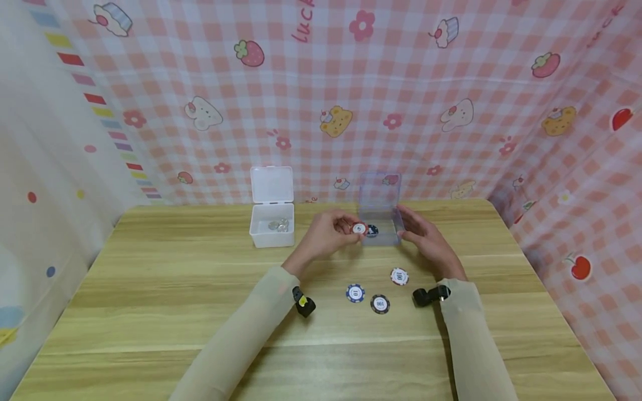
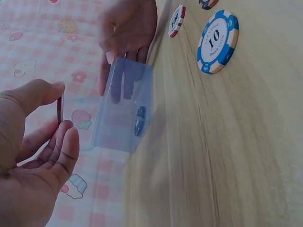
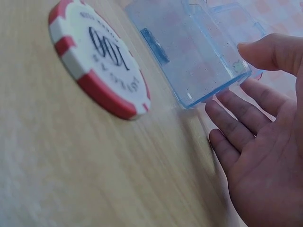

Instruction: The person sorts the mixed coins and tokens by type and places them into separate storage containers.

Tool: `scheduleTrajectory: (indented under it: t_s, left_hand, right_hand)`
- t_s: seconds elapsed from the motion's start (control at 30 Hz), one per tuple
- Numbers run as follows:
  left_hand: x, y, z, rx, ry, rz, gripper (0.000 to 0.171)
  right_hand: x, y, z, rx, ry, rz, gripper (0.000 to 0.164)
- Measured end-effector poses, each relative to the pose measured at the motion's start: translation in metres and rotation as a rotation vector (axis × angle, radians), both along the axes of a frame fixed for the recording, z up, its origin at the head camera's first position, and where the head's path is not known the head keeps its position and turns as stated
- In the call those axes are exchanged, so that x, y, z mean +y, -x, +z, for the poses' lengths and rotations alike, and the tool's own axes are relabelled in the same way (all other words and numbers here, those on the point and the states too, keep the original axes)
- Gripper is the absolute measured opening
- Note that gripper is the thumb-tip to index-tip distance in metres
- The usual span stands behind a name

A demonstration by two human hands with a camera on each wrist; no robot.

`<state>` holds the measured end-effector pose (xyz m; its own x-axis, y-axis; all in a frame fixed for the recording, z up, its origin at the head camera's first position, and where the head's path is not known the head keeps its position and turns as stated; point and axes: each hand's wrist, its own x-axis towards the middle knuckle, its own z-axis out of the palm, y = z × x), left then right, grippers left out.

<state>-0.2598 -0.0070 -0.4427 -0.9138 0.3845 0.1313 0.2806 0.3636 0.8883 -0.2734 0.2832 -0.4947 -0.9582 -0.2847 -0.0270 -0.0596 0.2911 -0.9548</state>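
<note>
Wood-grain tabletop [image 1: 175, 312], pale and smooth, meets a pink checked cloth [image 1: 301, 83], and on it stand an opened white box [image 1: 273, 238] and an opened box of clear plastic [image 1: 386, 241] with a dark round chip [image 1: 373, 231] inside. Left hand [image 1: 327, 233], reaching inward, pinches a red round chip [image 1: 359, 229] between thumb and fingers beside the clear box's left side, while the right hand [image 1: 430, 240], fingers nearly straight and thumb spread apart, touches its right side. Nearer lie three flat chips with patterned edges: blue [image 1: 355, 293], black [image 1: 380, 304] and red-white [image 1: 399, 277].
</note>
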Motion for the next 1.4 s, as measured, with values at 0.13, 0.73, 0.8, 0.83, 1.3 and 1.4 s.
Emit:
scheduleTrajectory:
  t_s: [0.13, 0.73, 0.8, 0.83, 1.3, 1.4]
  left_hand:
    - [0.005, 0.004, 0.0, 0.012, 0.006, 0.004, 0.028]
    - [0.026, 0.031, 0.002, 0.02, 0.1, 0.014, 0.029]
    - [0.028, 0.033, 0.0, 0.02, 0.109, 0.012, 0.03]
    - [0.029, 0.034, 0.0, 0.019, 0.114, 0.011, 0.03]
    - [0.029, 0.038, -0.006, -0.062, 0.125, 0.023, 0.039]
    - [0.026, 0.037, -0.008, -0.06, 0.102, 0.026, 0.04]
  right_hand:
    - [0.0, -0.001, 0.0, -0.003, -0.002, -0.004, 0.068]
    - [-0.001, -0.001, 0.003, 0.012, -0.041, 0.009, 0.068]
    - [-0.001, 0.0, 0.003, 0.015, -0.043, 0.011, 0.068]
    - [-0.001, 0.0, 0.004, 0.016, -0.041, 0.011, 0.068]
    - [-0.001, 0.0, 0.003, 0.005, -0.032, 0.0, 0.068]
    - [-0.001, -0.001, 0.002, 0.007, -0.02, 0.001, 0.068]
